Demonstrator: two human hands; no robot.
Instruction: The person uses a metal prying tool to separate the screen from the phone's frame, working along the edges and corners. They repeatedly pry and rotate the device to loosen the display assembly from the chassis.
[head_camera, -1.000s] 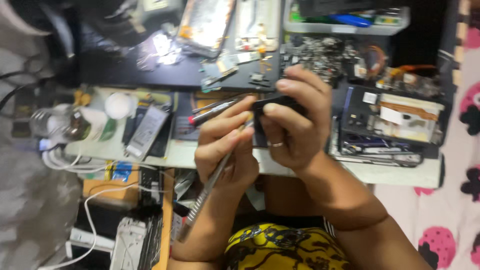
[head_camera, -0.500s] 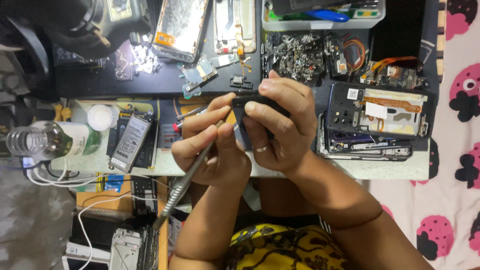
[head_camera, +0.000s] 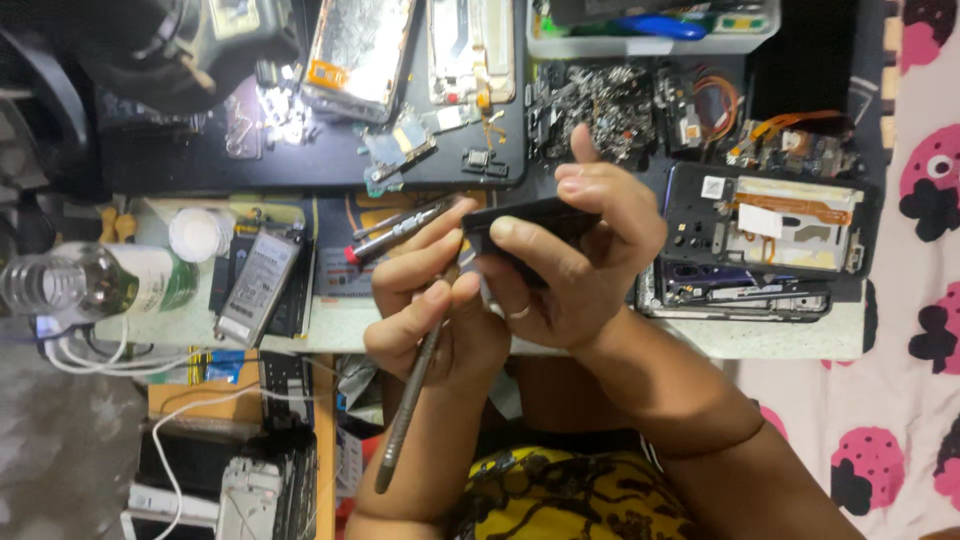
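A cluttered desk (head_camera: 780, 335) of phone parts lies below. The right hand (head_camera: 575, 265) clasps a dark phone (head_camera: 525, 222) above it, tilted toward the left hand (head_camera: 430, 320), whose grip pinches a metal tool (head_camera: 410, 400) for prying.

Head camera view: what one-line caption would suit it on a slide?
Right hand holds a dark phone while left hand works a slim metal tool above a cluttered bench.
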